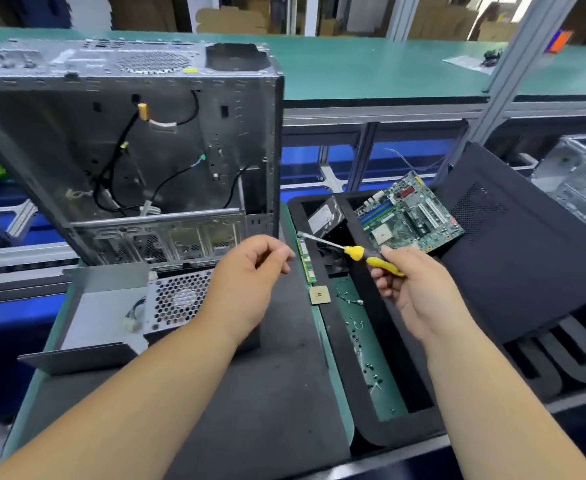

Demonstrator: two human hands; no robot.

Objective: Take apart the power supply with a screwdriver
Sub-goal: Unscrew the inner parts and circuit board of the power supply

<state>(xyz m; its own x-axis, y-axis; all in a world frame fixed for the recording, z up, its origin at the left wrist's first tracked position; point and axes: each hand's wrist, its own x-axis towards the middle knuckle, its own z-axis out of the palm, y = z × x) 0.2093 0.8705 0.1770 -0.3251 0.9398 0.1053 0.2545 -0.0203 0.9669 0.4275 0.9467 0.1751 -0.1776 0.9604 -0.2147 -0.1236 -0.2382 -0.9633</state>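
Note:
The grey power supply [177,301], with a honeycomb fan grille and a white plug on short wires, lies on the dark mat at the left inside a bent metal cover [87,355]. My left hand [246,282] hovers over its right end, fingers loosely curled with thumb and fingertips pinched; whether they hold anything is too small to tell. My right hand [412,289] grips a yellow-handled screwdriver [360,252]. Its shaft points up and left, above the black tray, and its tip is apart from the power supply.
An open computer case [128,133] stands behind the power supply. A black foam tray [340,341] at the right holds loose screws, a hard drive and a motherboard [409,216]. A memory stick [306,261] and a CPU chip [319,294] lie by its left rim. A black side panel [527,258] leans at the far right.

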